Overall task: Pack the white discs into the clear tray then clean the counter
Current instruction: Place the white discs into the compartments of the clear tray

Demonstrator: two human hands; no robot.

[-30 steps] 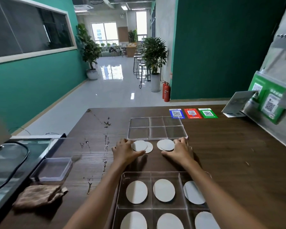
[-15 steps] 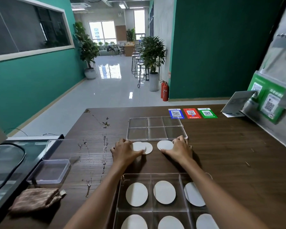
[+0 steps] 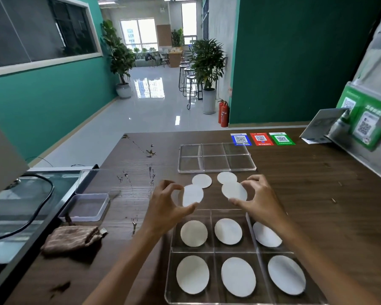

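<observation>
My left hand (image 3: 165,205) pinches a white disc (image 3: 192,195) between thumb and fingers, lifted above the counter. My right hand (image 3: 259,200) pinches another white disc (image 3: 234,191) the same way. Two more discs lie on the wood behind them: one on the left (image 3: 202,180), one on the right (image 3: 226,177). The near clear tray (image 3: 171,249) has six compartments, each holding a disc. A second clear tray (image 3: 216,158), with six bare compartments, lies farther back.
A brown striped cloth (image 3: 72,238) lies at the counter's left front. A small clear box (image 3: 86,206) sits behind it. Dark spill marks (image 3: 150,151) streak the wood at left. Three QR cards (image 3: 262,139) lie at the back, a green stand (image 3: 363,119) at right.
Both hands have lifted off the counter, each raising one disc from the two small piles. One disc stays lying at each spot.
</observation>
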